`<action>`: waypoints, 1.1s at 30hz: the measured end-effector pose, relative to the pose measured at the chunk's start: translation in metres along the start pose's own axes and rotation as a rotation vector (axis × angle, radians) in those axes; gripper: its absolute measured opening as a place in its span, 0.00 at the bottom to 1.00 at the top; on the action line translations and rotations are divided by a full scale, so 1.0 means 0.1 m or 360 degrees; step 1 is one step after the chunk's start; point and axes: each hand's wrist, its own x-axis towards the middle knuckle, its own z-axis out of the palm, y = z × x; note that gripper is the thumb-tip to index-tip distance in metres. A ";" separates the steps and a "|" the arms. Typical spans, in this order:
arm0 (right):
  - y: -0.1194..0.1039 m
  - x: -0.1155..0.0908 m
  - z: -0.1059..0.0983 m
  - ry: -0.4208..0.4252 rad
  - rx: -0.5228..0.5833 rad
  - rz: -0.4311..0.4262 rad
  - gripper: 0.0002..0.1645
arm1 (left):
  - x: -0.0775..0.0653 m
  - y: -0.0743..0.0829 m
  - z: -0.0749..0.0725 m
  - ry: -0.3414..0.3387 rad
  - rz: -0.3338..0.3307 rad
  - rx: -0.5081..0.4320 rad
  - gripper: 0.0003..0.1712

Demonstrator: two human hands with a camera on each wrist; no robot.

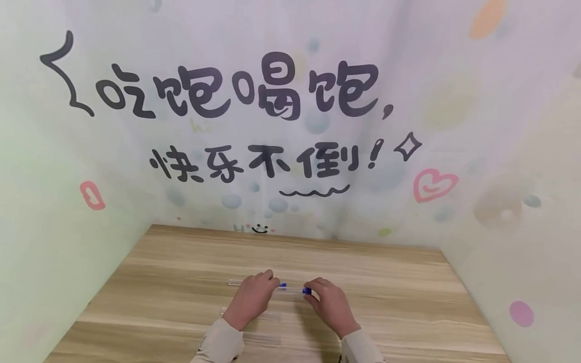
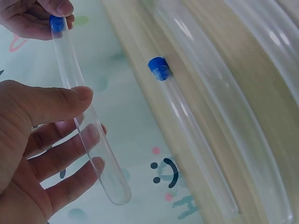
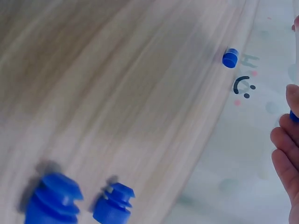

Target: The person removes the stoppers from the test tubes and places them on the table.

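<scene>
Left hand [image 1: 251, 301] and right hand [image 1: 333, 304] hold one clear tube [image 1: 294, 291] between them in the head view, above a wooden table [image 1: 390, 302]: the left grasps its body, the right pinches the blue cap [image 1: 307, 291] at its end. From the left wrist, a second capped tube [image 2: 198, 144] lies beside two more clear tubes [image 2: 224, 88]. From the right wrist, two loose ribbed blue stoppers [image 3: 112, 211] sit on the table.
</scene>
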 end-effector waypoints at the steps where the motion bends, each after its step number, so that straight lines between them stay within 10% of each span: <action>1: 0.00 0.00 -0.01 -0.0001 0.0002 -0.0001 0.12 | 0.00 0.00 -0.01 -0.0003 0.0003 0.0007 0.08; 33: 0.07 -0.05 -0.23 0.0035 0.0034 -0.0087 0.14 | 0.09 0.13 -0.07 0.0117 0.0112 0.0101 0.10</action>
